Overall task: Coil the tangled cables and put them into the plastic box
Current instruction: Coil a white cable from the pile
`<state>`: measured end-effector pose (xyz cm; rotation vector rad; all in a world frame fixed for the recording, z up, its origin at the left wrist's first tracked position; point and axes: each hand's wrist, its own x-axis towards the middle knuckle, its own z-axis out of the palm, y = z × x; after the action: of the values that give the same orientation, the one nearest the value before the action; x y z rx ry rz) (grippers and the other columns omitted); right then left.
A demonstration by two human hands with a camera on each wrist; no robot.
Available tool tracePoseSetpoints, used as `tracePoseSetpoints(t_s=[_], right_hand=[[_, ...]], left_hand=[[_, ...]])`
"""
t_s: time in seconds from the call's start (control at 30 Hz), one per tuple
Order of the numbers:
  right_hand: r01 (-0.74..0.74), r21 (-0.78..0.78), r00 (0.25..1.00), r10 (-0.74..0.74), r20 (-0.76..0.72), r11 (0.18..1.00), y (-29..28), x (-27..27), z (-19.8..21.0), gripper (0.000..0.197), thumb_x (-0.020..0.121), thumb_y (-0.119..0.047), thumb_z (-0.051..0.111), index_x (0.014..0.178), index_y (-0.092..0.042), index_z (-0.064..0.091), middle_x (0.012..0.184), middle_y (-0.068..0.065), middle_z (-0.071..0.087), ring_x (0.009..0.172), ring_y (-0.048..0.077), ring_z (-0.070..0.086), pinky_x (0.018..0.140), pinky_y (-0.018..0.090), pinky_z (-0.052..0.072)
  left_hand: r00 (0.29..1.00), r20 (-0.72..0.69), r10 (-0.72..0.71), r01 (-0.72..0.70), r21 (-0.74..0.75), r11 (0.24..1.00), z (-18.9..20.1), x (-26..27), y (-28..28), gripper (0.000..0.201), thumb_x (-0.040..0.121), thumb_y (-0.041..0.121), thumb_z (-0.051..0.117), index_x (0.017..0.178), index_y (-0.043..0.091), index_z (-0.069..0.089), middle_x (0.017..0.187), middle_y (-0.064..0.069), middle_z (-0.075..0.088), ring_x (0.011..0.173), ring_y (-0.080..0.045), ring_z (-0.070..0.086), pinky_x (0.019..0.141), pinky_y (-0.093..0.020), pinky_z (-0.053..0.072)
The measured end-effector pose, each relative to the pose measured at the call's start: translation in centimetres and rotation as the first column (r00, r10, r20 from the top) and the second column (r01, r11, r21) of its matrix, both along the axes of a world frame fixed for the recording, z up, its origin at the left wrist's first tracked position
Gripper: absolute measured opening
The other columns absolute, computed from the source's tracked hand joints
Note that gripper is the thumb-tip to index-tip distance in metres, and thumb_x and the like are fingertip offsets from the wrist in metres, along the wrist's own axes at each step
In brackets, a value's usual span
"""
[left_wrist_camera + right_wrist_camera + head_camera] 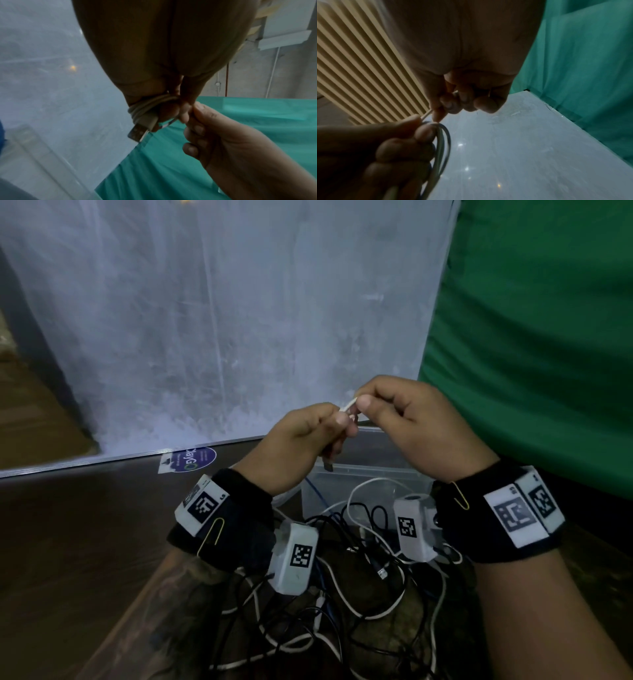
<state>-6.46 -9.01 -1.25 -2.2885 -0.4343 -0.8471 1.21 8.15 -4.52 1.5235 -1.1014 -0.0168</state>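
Observation:
Both hands are raised above a clear plastic box (363, 477). My left hand (329, 422) grips a small coiled white cable (149, 106) wound in several loops, its USB plug (137, 133) sticking out below the fingers. My right hand (359, 402) pinches the free white end of that cable (348, 406) between thumb and forefinger. In the right wrist view the loops (443, 146) hang past the left fingers (424, 132). A tangle of black and white cables (342, 594) lies below the wrists.
The box stands on a dark wooden surface (68, 542) with a round blue sticker (191, 459) near its far edge. A pale translucent sheet (205, 320) hangs behind. A green cloth (548, 337) fills the right side.

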Motion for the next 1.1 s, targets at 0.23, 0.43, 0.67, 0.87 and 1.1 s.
tracePoseSetpoints(t_s=[0.23,0.43,0.67,0.87,1.1], right_hand=[[-0.06,0.117,0.996,0.068,-0.063,0.991,0.0,1.2,-1.0,0.018,0.101,-0.031,0.053,0.101,-0.021,0.068,0.076,0.001,0.06,0.07,0.02,0.055,0.068,0.039,0.047],[-0.198,0.323,0.926,0.284,-0.247,0.925,-0.2,1.8,-1.9,0.022,0.093,-0.016,0.068,0.113,-0.006,0.068,0.098,0.024,0.073,0.094,0.041,0.07,0.072,0.038,0.054],[-0.243,0.365,0.894,0.353,-0.276,0.899,-0.3,2.2,-2.4,0.023,0.095,-0.008,0.063,0.116,0.001,0.063,0.096,0.019,0.074,0.087,0.029,0.068,0.073,0.042,0.052],[-0.274,0.353,0.911,0.359,-0.204,0.895,-0.5,1.8,-1.8,0.012,0.094,-0.007,0.063,0.105,-0.004,0.064,0.087,0.014,0.071,0.079,0.02,0.068,0.072,0.039,0.055],[-0.17,0.21,0.97,0.202,-0.138,0.963,0.5,1.4,-1.5,0.016,0.09,-0.019,0.073,0.102,-0.011,0.067,0.092,0.012,0.07,0.075,0.023,0.066,0.074,0.048,0.055]], left_hand=[[0.907,-0.325,-0.267,0.161,-0.318,0.934,-0.1,0.8,-0.2,0.028,0.098,0.022,0.04,0.085,0.004,0.058,0.063,-0.001,0.034,0.054,-0.013,0.033,0.062,-0.028,0.042],[0.791,-0.45,-0.416,0.217,-0.429,0.877,-0.5,1.3,0.2,0.028,0.099,0.023,0.04,0.088,0.005,0.057,0.06,0.002,0.041,0.052,-0.01,0.041,0.062,-0.027,0.047],[0.729,-0.482,-0.486,0.243,-0.482,0.842,-0.5,0.7,0.2,0.037,0.097,0.019,0.041,0.081,0.005,0.071,0.068,-0.01,0.062,0.059,-0.019,0.059,0.064,-0.031,0.054],[0.877,-0.353,-0.325,0.218,-0.31,0.925,0.4,0.6,0.6,0.029,0.099,0.017,0.042,0.09,0.003,0.065,0.071,-0.009,0.056,0.068,-0.023,0.061,0.071,-0.034,0.054],[0.937,-0.323,-0.131,0.021,-0.323,0.946,0.5,1.0,0.1,0.026,0.102,0.022,0.04,0.086,0.005,0.053,0.061,0.003,0.034,0.055,-0.01,0.032,0.053,-0.018,0.035]])
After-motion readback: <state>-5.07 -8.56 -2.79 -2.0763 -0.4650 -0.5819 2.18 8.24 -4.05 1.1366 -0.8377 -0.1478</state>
